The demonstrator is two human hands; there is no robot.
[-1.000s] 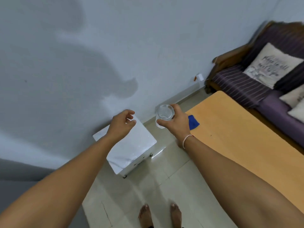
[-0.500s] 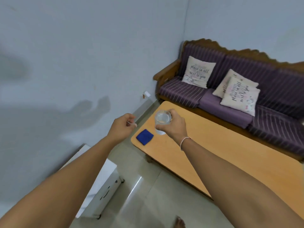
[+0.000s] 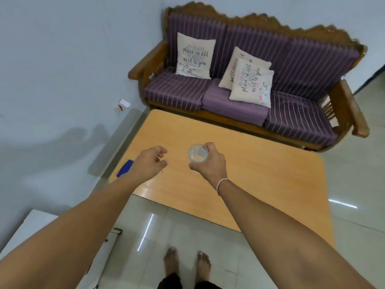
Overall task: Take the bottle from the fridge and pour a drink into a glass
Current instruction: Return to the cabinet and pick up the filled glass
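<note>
Pale tiled floor [image 3: 187, 226] and light blue walls frame the scene; a low wooden table [image 3: 260, 174] with an orange-tan top stands ahead of me, a purple striped sofa [image 3: 250, 80] with a carved wooden frame behind it.

Item 1. My right hand [image 3: 210, 163] grips a clear glass [image 3: 198, 153], fingers and thumb wrapped round its wall. The glass is upright, mouth toward the camera, long axis near vertical, held over the near-left part of the tabletop. A pale residue or liquid shows at its bottom; I cannot tell which.

Item 2. My left hand [image 3: 151, 163] holds nothing, fingers loosely curled, hanging over the table's left portion, apart from the glass.

Item 3. A blue cloth [image 3: 125, 168] lies at the table's left edge, partly hidden behind my left wrist. A white appliance [image 3: 31, 232] sits at lower left on the floor, behind my left forearm. A small white fitting [image 3: 124, 104] is on the wall near the sofa's arm.

Item 4. Three cream cushions [image 3: 194, 56] rest on the sofa. Readable script: "place in all", "next to you". Other lines are too faint.

My bare feet [image 3: 187, 265] stand on the tiles, short of the table's near edge.
</note>
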